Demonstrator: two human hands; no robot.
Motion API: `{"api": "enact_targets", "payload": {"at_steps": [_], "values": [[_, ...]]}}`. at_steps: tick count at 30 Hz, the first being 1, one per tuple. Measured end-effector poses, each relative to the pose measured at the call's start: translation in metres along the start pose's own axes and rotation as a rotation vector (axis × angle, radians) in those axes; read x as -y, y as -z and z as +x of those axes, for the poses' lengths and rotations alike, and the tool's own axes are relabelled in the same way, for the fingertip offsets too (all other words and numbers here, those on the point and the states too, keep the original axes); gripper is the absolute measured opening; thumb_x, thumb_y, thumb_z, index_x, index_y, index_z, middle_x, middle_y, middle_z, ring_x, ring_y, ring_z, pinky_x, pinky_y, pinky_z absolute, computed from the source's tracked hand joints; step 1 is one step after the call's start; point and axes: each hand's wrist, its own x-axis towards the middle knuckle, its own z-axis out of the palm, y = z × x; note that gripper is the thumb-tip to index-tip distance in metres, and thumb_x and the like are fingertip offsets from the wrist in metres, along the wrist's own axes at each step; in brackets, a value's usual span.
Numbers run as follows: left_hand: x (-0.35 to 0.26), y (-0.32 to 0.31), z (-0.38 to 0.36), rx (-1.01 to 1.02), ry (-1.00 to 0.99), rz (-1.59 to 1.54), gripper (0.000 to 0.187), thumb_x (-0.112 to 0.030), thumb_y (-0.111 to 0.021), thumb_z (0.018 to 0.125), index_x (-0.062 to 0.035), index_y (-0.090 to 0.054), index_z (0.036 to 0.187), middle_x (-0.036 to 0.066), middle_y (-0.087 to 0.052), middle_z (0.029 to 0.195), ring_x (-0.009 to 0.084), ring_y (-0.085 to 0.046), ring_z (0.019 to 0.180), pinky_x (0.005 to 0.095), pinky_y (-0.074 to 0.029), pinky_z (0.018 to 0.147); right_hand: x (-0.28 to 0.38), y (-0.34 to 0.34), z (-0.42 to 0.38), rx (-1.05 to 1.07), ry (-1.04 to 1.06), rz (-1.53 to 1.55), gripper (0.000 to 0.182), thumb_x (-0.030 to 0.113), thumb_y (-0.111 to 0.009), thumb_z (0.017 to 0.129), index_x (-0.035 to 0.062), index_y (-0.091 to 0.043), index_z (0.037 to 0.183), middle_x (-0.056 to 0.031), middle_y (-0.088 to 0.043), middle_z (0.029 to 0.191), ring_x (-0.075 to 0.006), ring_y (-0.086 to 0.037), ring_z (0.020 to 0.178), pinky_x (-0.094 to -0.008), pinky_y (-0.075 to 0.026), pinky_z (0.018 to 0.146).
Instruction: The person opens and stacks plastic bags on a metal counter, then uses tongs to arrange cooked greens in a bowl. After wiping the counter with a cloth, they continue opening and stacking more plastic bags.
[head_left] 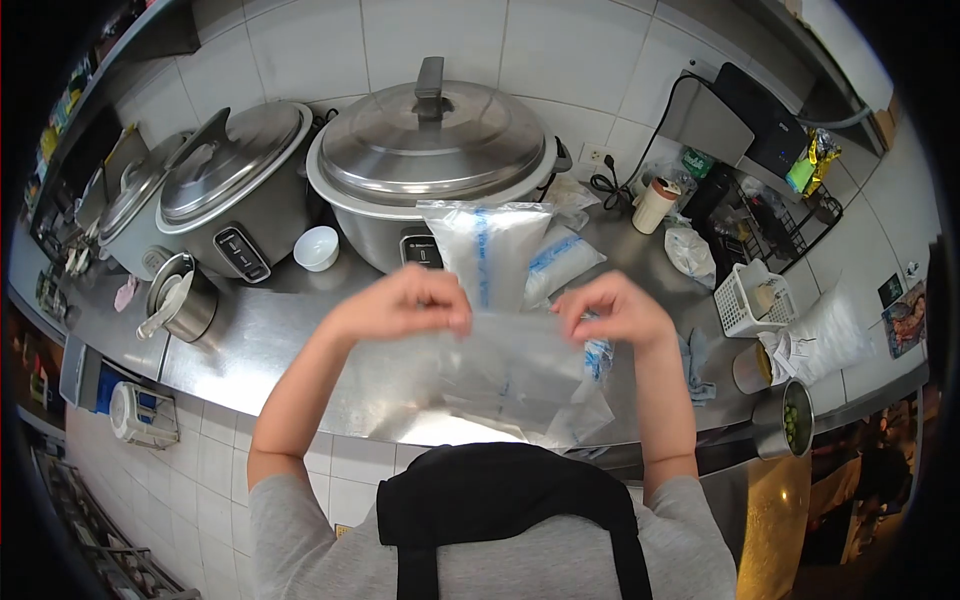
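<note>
A clear plastic bag [505,355] hangs between my two hands above the steel counter. My left hand [410,305] pinches its upper left corner, and my right hand [612,308] pinches the upper right one. Just behind stands a filled clear bag with blue print [483,250], upright against the large rice cooker [380,225]. Beside it leans a second filled bag with blue print [565,262]. More clear plastic [580,415] lies near the counter's front edge, partly hidden by the hanging bag; what it holds I cannot make out.
Two more lidded cookers [235,165] stand at the back left. A white bowl [317,248] and a steel pot with utensils [185,300] sit on the counter [260,335]. To the right are a white basket [745,305], a blue-grey cloth [697,368] and a pot of green pieces [785,420].
</note>
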Motion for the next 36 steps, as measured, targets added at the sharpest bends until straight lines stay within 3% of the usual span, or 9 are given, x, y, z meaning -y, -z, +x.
{"api": "enact_targets", "payload": {"at_steps": [2, 4, 11, 18, 21, 25, 26, 28, 36], "values": [[0.009, 0.020, 0.011, -0.099, -0.076, -0.266, 0.017, -0.022, -0.060, 0.083, -0.0064, -0.059, 0.077, -0.002, -0.058, 0.075, 0.0047, -0.047, 0.063, 0.0193, -0.034, 0.052, -0.008, 0.020, 0.017, 0.010, 0.074, 0.135, 0.011, 0.011, -0.065, 0.075, 0.0012, -0.060, 0.074, -0.0059, -0.061, 0.070, -0.0132, -0.059, 0.066, -0.0313, -0.047, 0.073], [0.004, 0.031, 0.029, -0.324, 0.041, -0.278, 0.019, -0.025, -0.056, 0.087, -0.0119, -0.052, 0.074, -0.004, -0.057, 0.070, -0.0001, -0.040, 0.055, 0.0154, -0.028, 0.045, -0.011, 0.032, 0.039, -0.234, 0.140, 0.592, 0.008, 0.005, -0.060, 0.079, -0.0003, -0.058, 0.085, -0.0051, -0.061, 0.079, -0.0119, -0.059, 0.070, -0.0246, -0.048, 0.064], [0.063, 0.039, 0.053, -0.414, 0.285, -1.007, 0.015, -0.018, -0.053, 0.088, -0.0064, -0.055, 0.078, -0.001, -0.056, 0.065, 0.0008, -0.047, 0.048, 0.0154, -0.042, 0.043, -0.058, 0.030, 0.071, -0.522, -0.119, 0.918, 0.009, 0.006, -0.055, 0.083, -0.0007, -0.057, 0.089, -0.0081, -0.063, 0.085, -0.0167, -0.063, 0.076, -0.0299, -0.053, 0.070], [0.092, 0.016, 0.044, -0.512, 0.340, -1.420, 0.019, -0.014, -0.046, 0.091, 0.0002, -0.054, 0.083, -0.003, -0.051, 0.060, 0.0005, -0.044, 0.044, 0.0131, -0.043, 0.039, -0.088, 0.038, 0.068, -0.640, -0.253, 0.840, 0.016, 0.006, -0.055, 0.083, 0.0008, -0.057, 0.098, -0.0110, -0.062, 0.087, -0.0191, -0.063, 0.078, -0.0318, -0.054, 0.067], [0.090, 0.006, 0.034, -0.365, 0.274, -1.668, 0.018, -0.015, -0.044, 0.092, -0.0006, -0.053, 0.085, -0.002, -0.051, 0.060, 0.0003, -0.044, 0.044, 0.0123, -0.042, 0.036, -0.139, 0.061, 0.066, -0.367, -0.218, 0.705, 0.016, 0.005, -0.053, 0.083, 0.0014, -0.057, 0.097, -0.0116, -0.061, 0.086, -0.0205, -0.063, 0.077, -0.0321, -0.054, 0.061], [0.139, -0.018, 0.027, -0.361, 0.267, -1.825, 0.016, -0.013, -0.043, 0.091, -0.0013, -0.053, 0.085, -0.001, -0.052, 0.062, 0.0011, -0.046, 0.046, 0.0133, -0.041, 0.036, -0.145, 0.035, 0.056, -0.545, -0.143, 0.501, 0.012, 0.004, -0.051, 0.082, 0.0012, -0.057, 0.092, -0.0109, -0.061, 0.078, -0.0196, -0.063, 0.068, -0.0302, -0.053, 0.053], [0.140, -0.025, 0.025, -0.365, 0.265, -1.825, 0.016, -0.013, -0.043, 0.091, -0.0013, -0.053, 0.085, -0.001, -0.052, 0.062, 0.0011, -0.046, 0.046, 0.0133, -0.041, 0.036, -0.139, 0.030, 0.058, -0.589, -0.123, 0.448, 0.011, 0.004, -0.050, 0.082, 0.0011, -0.057, 0.091, -0.0107, -0.061, 0.076, -0.0194, -0.063, 0.066, -0.0298, -0.053, 0.050], [0.142, -0.040, 0.024, -0.549, 0.438, -1.665, 0.014, -0.009, -0.043, 0.088, -0.0038, -0.050, 0.078, -0.002, -0.048, 0.060, -0.0010, -0.042, 0.043, 0.0127, -0.037, 0.034, -0.124, 0.027, 0.062, -0.443, -0.484, 0.765, 0.009, 0.002, -0.047, 0.083, 0.0012, -0.055, 0.086, -0.0084, -0.059, 0.066, -0.0170, -0.060, 0.054, -0.0262, -0.050, 0.042], [0.166, -0.059, 0.023, -0.593, 0.518, -1.267, 0.012, -0.014, -0.048, 0.089, -0.0066, -0.049, 0.079, -0.002, -0.046, 0.057, 0.0009, -0.038, 0.041, 0.0145, -0.028, 0.031, -0.164, -0.003, 0.045, -0.549, -0.515, 0.718, 0.009, 0.005, -0.048, 0.085, 0.0008, -0.055, 0.087, -0.0057, -0.059, 0.062, -0.0136, -0.058, 0.048, -0.0270, -0.051, 0.042]]}}
